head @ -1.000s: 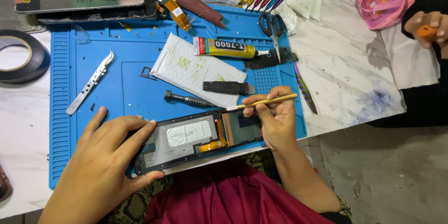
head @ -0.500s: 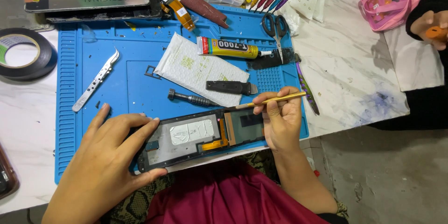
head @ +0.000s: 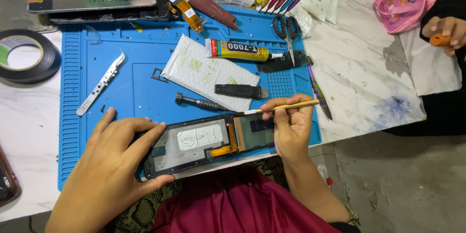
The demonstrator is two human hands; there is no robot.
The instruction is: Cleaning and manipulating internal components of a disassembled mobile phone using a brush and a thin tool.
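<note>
Down at the near edge of the blue repair mat (head: 145,75), the left hand (head: 109,167) pinches the phone frame's (head: 204,143) left end, hiding that corner. Right hand (head: 291,128) closes around a thin brush (head: 279,108), bristles seemingly touching the frame's upper edge.

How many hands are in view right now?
3: left hand gripping the black phone frame, right hand holding a thin yellow brush, another person's hand far right.
</note>
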